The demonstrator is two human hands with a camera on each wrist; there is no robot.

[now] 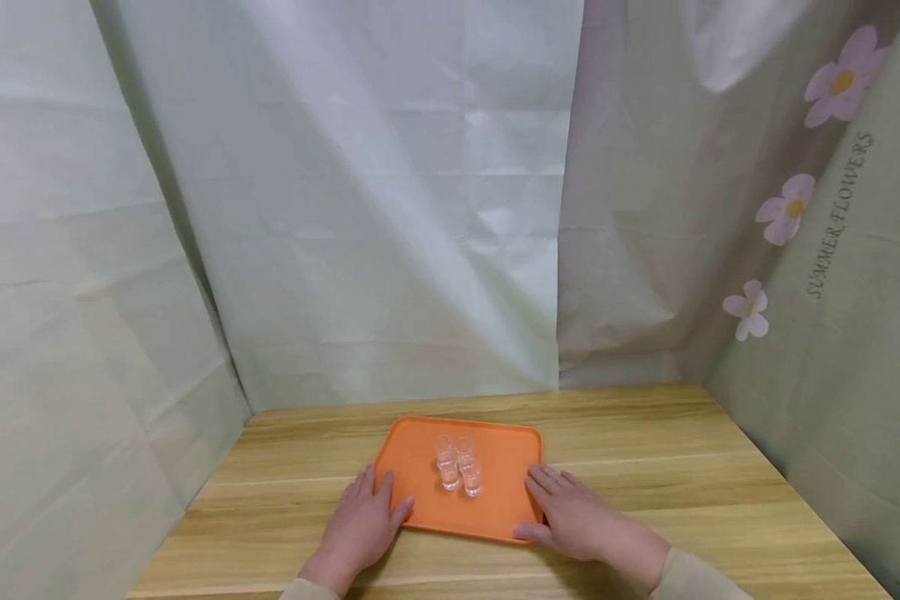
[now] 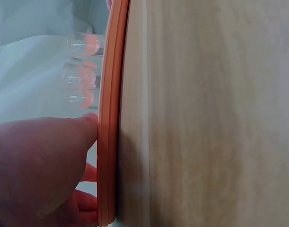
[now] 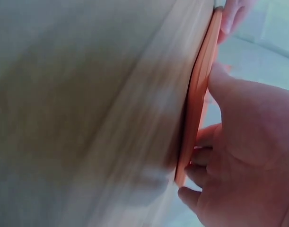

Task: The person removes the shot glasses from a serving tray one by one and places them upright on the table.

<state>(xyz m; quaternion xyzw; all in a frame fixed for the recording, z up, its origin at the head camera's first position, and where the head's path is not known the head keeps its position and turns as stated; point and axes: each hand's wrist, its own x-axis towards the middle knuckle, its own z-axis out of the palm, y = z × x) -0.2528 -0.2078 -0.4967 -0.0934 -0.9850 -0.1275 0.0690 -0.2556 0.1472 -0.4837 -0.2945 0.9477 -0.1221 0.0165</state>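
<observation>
An orange tray [image 1: 498, 454] lies on the wooden table, turned slightly. Several small clear shot glasses [image 1: 472, 479] stand upright in a cluster near its middle; the left wrist view shows the glasses [image 2: 80, 75] side-on, past the rim. My left hand [image 1: 360, 521] rests at the tray's near left corner, fingers stretched along the left edge and thumb over the front rim. At the near right corner, my right hand [image 1: 573, 512] lays its fingers over the right edge, its thumb touching the front rim. Both palms stay outside the tray.
The wooden table [image 1: 682, 467] extends around the tray on all sides. Pale green curtains [image 1: 390, 250] hang behind and at both sides of it; the right one carries printed flowers [image 1: 783, 208] and lettering.
</observation>
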